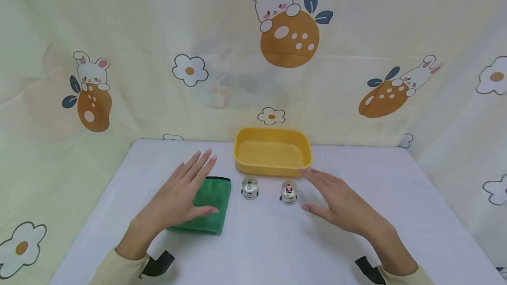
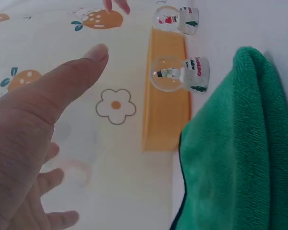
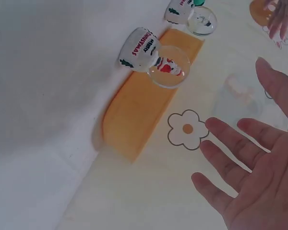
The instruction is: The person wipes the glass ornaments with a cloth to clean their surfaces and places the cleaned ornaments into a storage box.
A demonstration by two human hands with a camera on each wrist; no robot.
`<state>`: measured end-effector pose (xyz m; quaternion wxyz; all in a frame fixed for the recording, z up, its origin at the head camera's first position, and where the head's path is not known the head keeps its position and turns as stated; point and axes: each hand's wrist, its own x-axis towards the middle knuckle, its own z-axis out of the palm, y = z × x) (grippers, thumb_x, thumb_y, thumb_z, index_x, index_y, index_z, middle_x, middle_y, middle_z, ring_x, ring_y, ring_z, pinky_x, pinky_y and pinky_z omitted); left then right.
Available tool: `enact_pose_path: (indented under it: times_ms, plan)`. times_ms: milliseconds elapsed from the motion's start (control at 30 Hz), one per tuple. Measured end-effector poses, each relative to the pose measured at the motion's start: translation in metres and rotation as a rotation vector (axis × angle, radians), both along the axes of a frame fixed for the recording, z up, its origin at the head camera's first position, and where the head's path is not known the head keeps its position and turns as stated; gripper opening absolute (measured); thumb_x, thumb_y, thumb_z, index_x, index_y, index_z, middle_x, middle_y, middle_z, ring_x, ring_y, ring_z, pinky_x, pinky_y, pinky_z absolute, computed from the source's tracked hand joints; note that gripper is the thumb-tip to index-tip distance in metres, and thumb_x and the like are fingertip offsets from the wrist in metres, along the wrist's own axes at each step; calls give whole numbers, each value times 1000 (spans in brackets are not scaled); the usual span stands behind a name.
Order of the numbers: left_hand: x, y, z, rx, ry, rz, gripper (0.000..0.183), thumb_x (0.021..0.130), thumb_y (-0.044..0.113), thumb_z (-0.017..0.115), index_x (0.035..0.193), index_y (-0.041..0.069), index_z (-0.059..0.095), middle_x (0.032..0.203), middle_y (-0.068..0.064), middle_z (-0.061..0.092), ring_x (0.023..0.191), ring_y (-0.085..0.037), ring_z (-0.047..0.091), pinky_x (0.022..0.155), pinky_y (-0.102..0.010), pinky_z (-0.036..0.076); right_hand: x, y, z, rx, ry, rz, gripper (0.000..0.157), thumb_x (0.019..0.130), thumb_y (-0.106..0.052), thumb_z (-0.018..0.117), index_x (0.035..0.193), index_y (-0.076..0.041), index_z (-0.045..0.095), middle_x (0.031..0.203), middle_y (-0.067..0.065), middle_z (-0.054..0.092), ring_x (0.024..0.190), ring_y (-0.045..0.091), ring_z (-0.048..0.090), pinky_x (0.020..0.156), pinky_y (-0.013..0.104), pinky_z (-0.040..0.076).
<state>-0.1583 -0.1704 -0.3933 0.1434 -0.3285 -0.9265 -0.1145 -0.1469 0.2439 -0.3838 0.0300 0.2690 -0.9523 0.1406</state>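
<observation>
Over a folded green towel hovers my left hand, fingers straight and thumb spread, holding nothing. My right hand is held in the air just right of a small snow globe with a red Santa figure, its fingers extended and touching nothing visible. A second snow globe with a snowman figure stands between the towel and the Santa globe. Both globes have clear domes on white bases; "Christmas" lettering shows on the Santa globe's base. Right behind them sits a yellow rectangular tray with nothing in it.
A white-covered table carries everything. Behind it hangs a cream cloth printed with rabbits, oranges and flowers, and more cloth hangs at both sides. Black straps show at both sleeve cuffs.
</observation>
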Motion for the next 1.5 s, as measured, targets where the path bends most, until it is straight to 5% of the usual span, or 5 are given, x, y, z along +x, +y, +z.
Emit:
enact_pose_path:
  times_ms: [200, 533, 933, 1267, 1500]
  plan:
    - [-8, -7, -12, 54, -118, -54, 114, 78, 45, 87, 164, 17, 17, 165, -11, 30, 144, -32, 41, 109, -53, 46, -11, 5, -8, -112, -63, -2, 71, 90, -35, 79, 150, -11, 49, 150, 6, 54, 137, 31, 51, 110, 54, 45]
    - [-22, -15, -40, -21, -396, -19, 97, 81, 38, 86, 160, 20, 32, 151, -9, 45, 135, -34, 47, 106, -55, 49, -29, 9, -26, -305, -178, 52, 76, 88, -23, 81, 153, -9, 43, 139, 3, 63, 128, 31, 58, 106, 57, 47]
    - [-41, -9, -59, -177, -345, -23, 82, 81, 54, 82, 151, 24, 50, 142, -8, 49, 124, -32, 48, 100, -59, 48, -47, 6, -41, -333, -275, 21, 79, 88, -20, 81, 154, -6, 40, 137, 10, 63, 127, 33, 58, 107, 59, 46]
    - [-41, 2, -59, -225, -384, 38, 66, 81, 51, 78, 140, 27, 60, 134, -3, 50, 112, -27, 48, 90, -54, 48, -52, 4, -49, -327, -253, 68, 72, 89, -16, 80, 150, -2, 44, 136, 12, 64, 124, 35, 61, 105, 59, 47]
    - [-37, 0, -64, -212, -291, -15, 53, 85, 46, 77, 132, 26, 65, 126, -2, 56, 106, -26, 52, 85, -50, 51, -54, 2, -53, -328, -284, 71, 72, 88, -13, 80, 150, -2, 44, 135, 12, 63, 124, 33, 61, 105, 55, 48]
